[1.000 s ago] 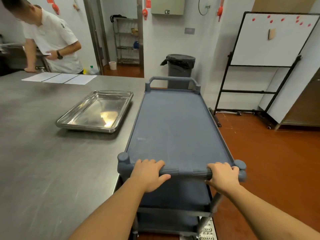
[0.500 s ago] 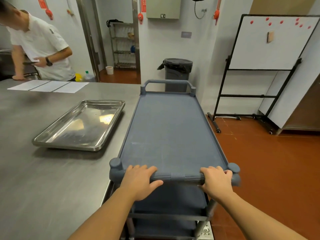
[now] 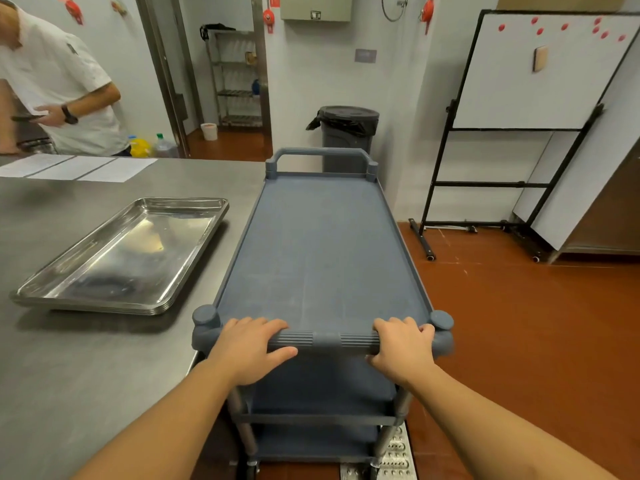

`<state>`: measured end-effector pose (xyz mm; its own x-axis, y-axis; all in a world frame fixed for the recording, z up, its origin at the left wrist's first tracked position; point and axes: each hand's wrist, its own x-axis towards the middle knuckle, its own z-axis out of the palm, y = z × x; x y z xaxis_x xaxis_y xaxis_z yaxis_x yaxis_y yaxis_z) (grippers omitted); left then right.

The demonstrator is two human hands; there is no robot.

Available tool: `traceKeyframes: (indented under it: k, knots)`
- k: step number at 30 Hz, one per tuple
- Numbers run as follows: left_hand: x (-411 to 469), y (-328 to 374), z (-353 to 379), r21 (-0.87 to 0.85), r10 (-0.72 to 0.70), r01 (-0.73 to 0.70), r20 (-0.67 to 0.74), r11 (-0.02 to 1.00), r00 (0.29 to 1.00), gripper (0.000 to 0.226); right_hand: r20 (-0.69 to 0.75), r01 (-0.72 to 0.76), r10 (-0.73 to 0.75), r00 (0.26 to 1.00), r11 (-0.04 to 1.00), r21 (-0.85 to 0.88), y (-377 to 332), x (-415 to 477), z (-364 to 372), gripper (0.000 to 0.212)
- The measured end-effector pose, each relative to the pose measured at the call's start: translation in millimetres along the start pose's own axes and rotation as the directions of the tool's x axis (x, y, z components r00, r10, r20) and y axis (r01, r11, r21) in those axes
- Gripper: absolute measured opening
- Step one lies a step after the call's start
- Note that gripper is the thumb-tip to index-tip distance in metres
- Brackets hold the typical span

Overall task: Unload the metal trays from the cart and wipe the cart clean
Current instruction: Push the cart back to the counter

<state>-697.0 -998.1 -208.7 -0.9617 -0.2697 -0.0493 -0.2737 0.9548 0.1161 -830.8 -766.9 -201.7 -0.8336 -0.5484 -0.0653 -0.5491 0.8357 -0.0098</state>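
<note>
While both hands, left hand (image 3: 247, 349) and right hand (image 3: 403, 348), grasped the cart (image 3: 322, 247) handle (image 3: 325, 340), stacked metal trays (image 3: 119, 258) lay on the table (image 3: 69, 368).

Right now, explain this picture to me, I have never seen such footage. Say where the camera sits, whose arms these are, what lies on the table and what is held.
One picture, taken by a wide-angle camera worn on a person's head, looking forward and down. No machine here: the bare arms are that person's own. The left-hand grip and the right-hand grip each curl round the ribbed grey handle bar of a grey-blue plastic cart. To its left stands a stainless steel table. On it lie a stack of shallow shiny metal trays and, farther back, three white paper sheets. A second person in a white shirt stands behind the table.
</note>
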Motion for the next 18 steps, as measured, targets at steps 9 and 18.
traceKeyframes:
  k: [9,18]
  knots:
    - [4.3,16.2,-16.4,0.039,0.006,-0.008,0.035,0.999,0.999,0.047,-0.006,0.203,-0.202,0.979,0.979,0.034,-3.8,-13.1,-15.7,0.044]
    - [-14.2,32.6,-21.0,0.030,-0.010,0.008,0.052,1.000,0.999,0.036,0.029,0.146,-0.151,0.988,0.978,0.149,-3.2,-35.5,-10.7,0.033]
